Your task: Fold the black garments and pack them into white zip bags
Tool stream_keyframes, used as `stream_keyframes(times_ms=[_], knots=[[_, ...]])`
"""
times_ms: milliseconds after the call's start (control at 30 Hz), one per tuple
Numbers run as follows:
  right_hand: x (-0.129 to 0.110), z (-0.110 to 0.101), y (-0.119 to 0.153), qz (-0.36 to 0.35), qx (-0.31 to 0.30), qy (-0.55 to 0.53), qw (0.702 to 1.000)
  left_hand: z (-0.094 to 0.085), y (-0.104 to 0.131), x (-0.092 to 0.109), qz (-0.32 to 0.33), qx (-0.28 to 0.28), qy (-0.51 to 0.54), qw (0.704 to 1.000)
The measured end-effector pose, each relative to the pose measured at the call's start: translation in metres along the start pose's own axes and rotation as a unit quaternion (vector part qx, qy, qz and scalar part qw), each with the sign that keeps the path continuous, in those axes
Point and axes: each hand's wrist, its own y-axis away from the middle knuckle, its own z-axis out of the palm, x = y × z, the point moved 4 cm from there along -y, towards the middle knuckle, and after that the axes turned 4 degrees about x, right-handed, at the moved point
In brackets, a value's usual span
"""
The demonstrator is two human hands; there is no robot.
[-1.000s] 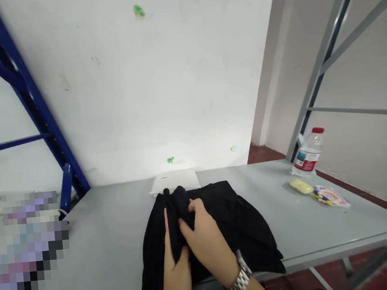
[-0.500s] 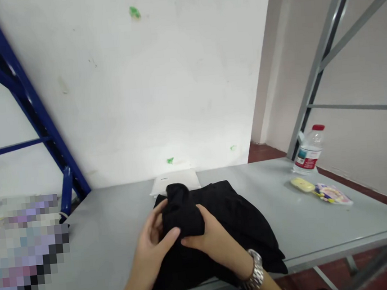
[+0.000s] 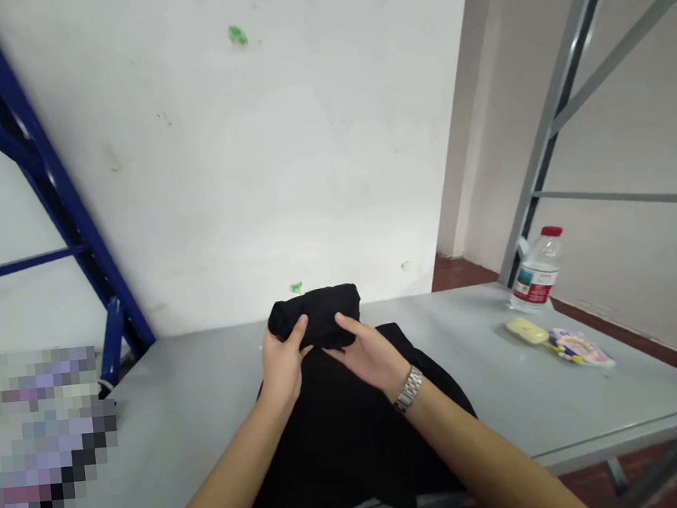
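A black garment (image 3: 342, 435) lies bunched on the grey table (image 3: 197, 401), its lower part hanging over the near edge. Both of my hands hold its upper end lifted off the table. My left hand (image 3: 282, 362) grips the left side of that raised fold, thumb on top. On the right side, my right hand (image 3: 371, 354), with a metal watch on the wrist, pinches the same fold. The white flat packet seen behind the garment earlier is hidden by the raised cloth.
A plastic water bottle (image 3: 535, 272) with a red cap stands at the far right of the table. A yellow object (image 3: 526, 330) and a colourful packet (image 3: 577, 346) lie near it. A blue rack frame (image 3: 41, 177) rises at the left, a grey one (image 3: 562, 100) at the right.
Both hands have moved away from me and lifted the garment's top fold off the table. My arms are stretched further out, and the raised cloth covers the white packet.
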Motion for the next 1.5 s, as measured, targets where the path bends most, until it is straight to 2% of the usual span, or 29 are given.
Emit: stream_keyframes(times_ms=[100, 167, 233, 367, 467, 633, 767, 933, 1000, 1267, 1433, 1500], knots=[[0.016, -0.012, -0.013, 0.008, 0.075, -0.033, 0.997, 0.001, -0.018, -0.013, 0.044, -0.067, -0.149, 0.986], [0.015, -0.030, -0.022, -0.023, 0.139, -0.030, 0.990, -0.012, -0.036, -0.022, 0.061, -0.091, -0.247, 0.963], [0.009, -0.053, -0.030, -0.059, 0.183, -0.022, 0.981, -0.032, -0.056, -0.029, 0.073, -0.089, -0.305, 0.945], [0.004, -0.091, -0.043, -0.066, 0.206, -0.022, 0.976, -0.061, -0.086, -0.046, 0.112, -0.081, -0.401, 0.905], [0.010, -0.102, -0.046, -0.026, 0.202, -0.019, 0.979, -0.064, -0.092, -0.056, 0.143, -0.091, -0.451, 0.876], [0.028, -0.086, -0.041, 0.066, 0.143, 0.011, 0.987, -0.044, -0.074, -0.053, 0.203, -0.096, -0.495, 0.839], [0.042, -0.066, -0.033, 0.126, 0.095, 0.068, 0.985, -0.027, -0.050, -0.041, 0.223, -0.092, -0.498, 0.833], [0.051, -0.055, -0.025, 0.142, 0.078, 0.154, 0.975, -0.030, -0.036, -0.032, 0.206, -0.042, -0.501, 0.839], [0.053, -0.054, -0.023, 0.141, 0.074, 0.182, 0.970, -0.031, -0.034, -0.029, 0.206, -0.041, -0.503, 0.838], [0.040, -0.060, -0.027, 0.048, 0.096, 0.245, 0.964, -0.003, -0.007, -0.035, 0.248, -0.194, -0.493, 0.811], [0.038, -0.059, -0.031, -0.049, 0.130, 0.116, 0.984, 0.003, 0.013, -0.027, 0.249, -0.211, -0.465, 0.823], [0.046, -0.055, -0.031, -0.091, 0.123, 0.087, 0.984, 0.010, 0.023, -0.026, 0.270, -0.219, -0.469, 0.812]])
